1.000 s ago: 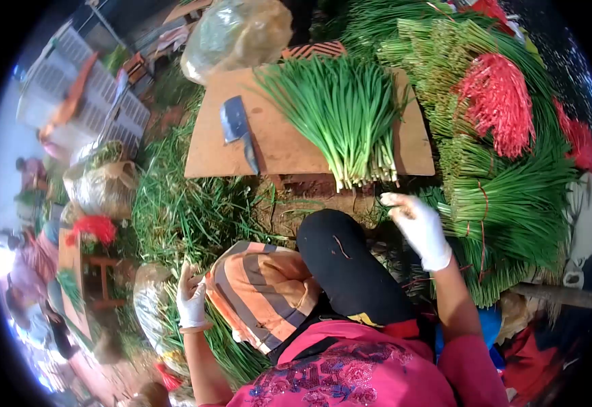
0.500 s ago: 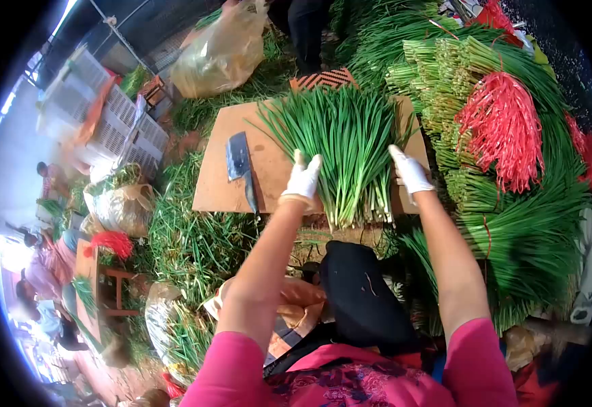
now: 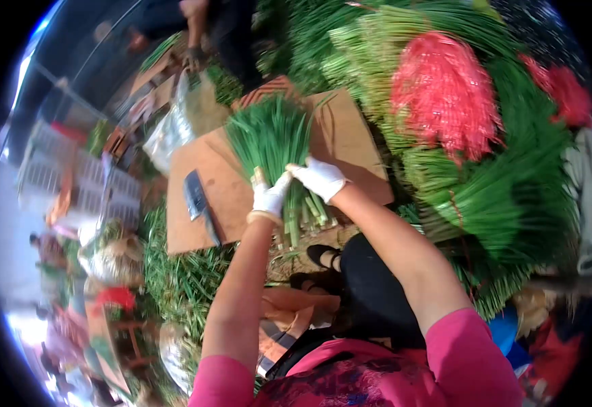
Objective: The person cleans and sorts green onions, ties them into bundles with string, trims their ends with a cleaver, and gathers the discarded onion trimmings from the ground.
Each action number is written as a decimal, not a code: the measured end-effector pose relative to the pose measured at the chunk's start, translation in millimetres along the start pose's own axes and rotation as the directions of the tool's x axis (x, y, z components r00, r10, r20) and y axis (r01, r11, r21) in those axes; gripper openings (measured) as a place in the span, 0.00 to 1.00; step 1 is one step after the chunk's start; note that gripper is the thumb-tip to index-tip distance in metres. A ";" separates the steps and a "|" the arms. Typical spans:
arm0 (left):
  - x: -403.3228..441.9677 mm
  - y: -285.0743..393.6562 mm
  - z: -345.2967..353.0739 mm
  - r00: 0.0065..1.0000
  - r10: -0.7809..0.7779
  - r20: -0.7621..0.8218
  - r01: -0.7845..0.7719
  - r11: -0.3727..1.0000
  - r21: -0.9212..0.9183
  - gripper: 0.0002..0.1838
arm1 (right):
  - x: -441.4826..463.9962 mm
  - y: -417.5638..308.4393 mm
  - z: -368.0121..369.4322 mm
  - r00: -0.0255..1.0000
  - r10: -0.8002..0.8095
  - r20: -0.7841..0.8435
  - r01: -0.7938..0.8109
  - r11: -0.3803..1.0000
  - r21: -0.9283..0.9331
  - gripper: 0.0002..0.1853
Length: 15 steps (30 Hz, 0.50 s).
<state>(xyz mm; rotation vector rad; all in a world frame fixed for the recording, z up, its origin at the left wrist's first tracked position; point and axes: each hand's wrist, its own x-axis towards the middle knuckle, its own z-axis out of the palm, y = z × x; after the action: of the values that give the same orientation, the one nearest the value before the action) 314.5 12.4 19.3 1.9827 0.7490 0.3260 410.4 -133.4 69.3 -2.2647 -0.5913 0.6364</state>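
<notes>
Both hands (image 3: 269, 197) (image 3: 320, 178) clasp greens (image 3: 267, 136) (shirt print (image 3: 340, 385) blurred).

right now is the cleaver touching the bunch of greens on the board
Apart: the head view shows bare board between the cleaver and the bunch of greens.

Our gloved left hand (image 3: 269, 193) and right hand (image 3: 321, 179) clasp a bunch of green stalks (image 3: 267, 132), its ends reaching past the near edge of the board (image 3: 350, 152). A cleaver (image 3: 197, 203) lies to our left; to our right, red strips (image 3: 445, 95) rest on stacked green bundles (image 3: 506, 210). Blur hides what people (image 3: 62, 339) at far left are doing, as far as we can tell.
</notes>
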 end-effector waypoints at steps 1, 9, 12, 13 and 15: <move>3.0 -0.6 -1.5 0.999 -0.043 0.021 0.042 0.999 0.029 0.57 | -6.9 3.7 -14.1 0.999 -0.038 -0.001 0.038 0.996 -0.081 0.46; -11.6 18.4 -35.5 0.951 0.211 -0.226 -0.234 0.969 -0.081 0.47 | -121.9 74.6 -76.2 0.957 -0.235 -0.169 0.290 0.794 0.535 0.18; -19.6 16.3 -51.1 0.902 0.347 -0.259 -0.413 0.867 -0.279 0.23 | -159.4 105.5 -106.2 0.972 0.156 -0.178 0.120 0.321 0.939 0.09; -36.9 38.1 -54.6 0.932 0.264 -0.249 -0.352 0.824 -0.445 0.13 | -155.5 133.4 -106.1 0.921 0.250 -0.299 0.258 0.183 0.949 0.08; -72.7 65.6 -61.2 0.945 0.287 -0.159 -0.328 0.808 -0.490 0.11 | -151.8 158.4 -113.6 0.812 0.428 -0.397 0.421 0.042 0.906 0.11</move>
<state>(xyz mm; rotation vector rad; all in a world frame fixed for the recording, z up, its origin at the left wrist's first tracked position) 251.2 -13.8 112.2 1.5755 0.3267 0.7233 395.8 -380.1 67.4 -0.8369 0.2704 0.1059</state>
